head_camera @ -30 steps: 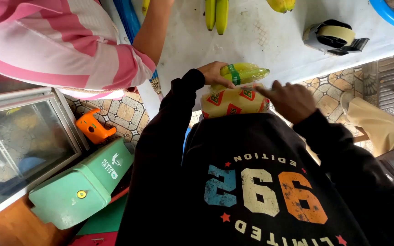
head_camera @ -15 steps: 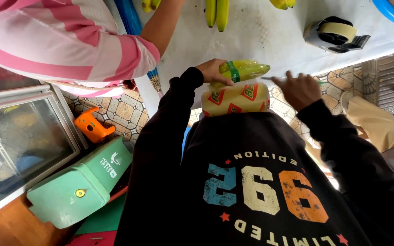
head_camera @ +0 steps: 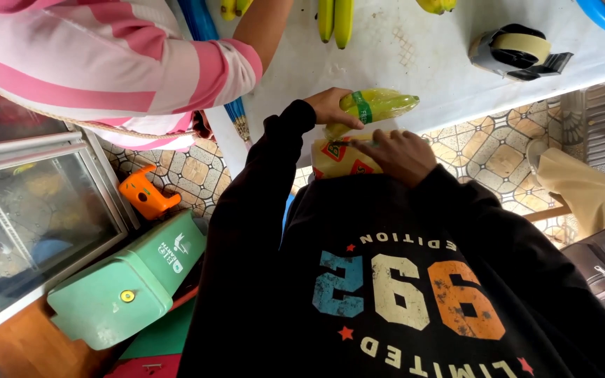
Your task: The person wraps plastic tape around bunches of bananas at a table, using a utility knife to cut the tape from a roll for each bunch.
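head view, nearest first: the right hand (head_camera: 395,155) lies over the top of a yellow packet (head_camera: 341,157) with red diamond marks, fingers curled down on its upper edge and pinching it. the packet sits close against the dark sweater, just below the tabletop (head_camera: 400,63) edge. it looks like thin crinkly film, light and soft, likely to buckle and slide, so a pinch at the top seam or a flat hold across both faces would suit it best. just beyond, the left hand (head_camera: 330,106) is clenched round a yellow-green plastic bottle (head_camera: 378,106) lying sideways at the tabletop edge. the bottle seems smooth and light, stiffest near its green band. farther off lie a tape roll (head_camera: 519,49) and bananas (head_camera: 335,19), and another person's pink striped sleeve (head_camera: 141,63).
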